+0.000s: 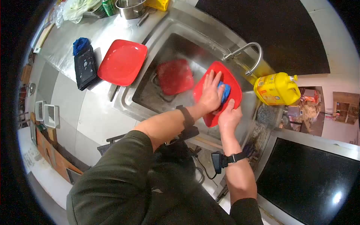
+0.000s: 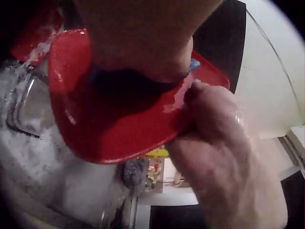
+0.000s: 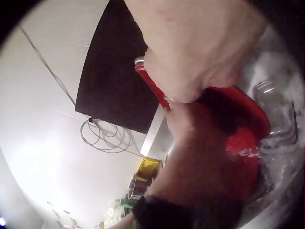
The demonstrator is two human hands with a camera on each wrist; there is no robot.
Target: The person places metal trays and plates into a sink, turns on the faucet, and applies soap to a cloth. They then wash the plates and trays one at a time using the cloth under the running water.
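Note:
In the head view, a red plate (image 1: 234, 84) is tilted over the right side of the sink. My left hand (image 1: 210, 96) lies on its face with extended fingers, pressing a blue cloth (image 1: 226, 92) against it. At the near edge, my right hand (image 1: 229, 117) grips the rim, thumb on top. The left wrist view shows the cloth (image 2: 119, 81) under my left hand (image 2: 143, 52), and my right hand (image 2: 214, 119) on the rim of the plate (image 2: 109, 133). In the right wrist view, my right hand (image 3: 190, 52) partly covers the plate (image 3: 248, 119).
Another red plate (image 1: 175, 77) lies in the sink (image 1: 146, 93); a third (image 1: 123, 62) sits on the left counter beside a black object (image 1: 85, 67) with a blue scrubber (image 1: 80, 45). A faucet (image 1: 255, 45) and yellow jug (image 1: 275, 89) stand right. A pot (image 1: 130, 9) is at the back.

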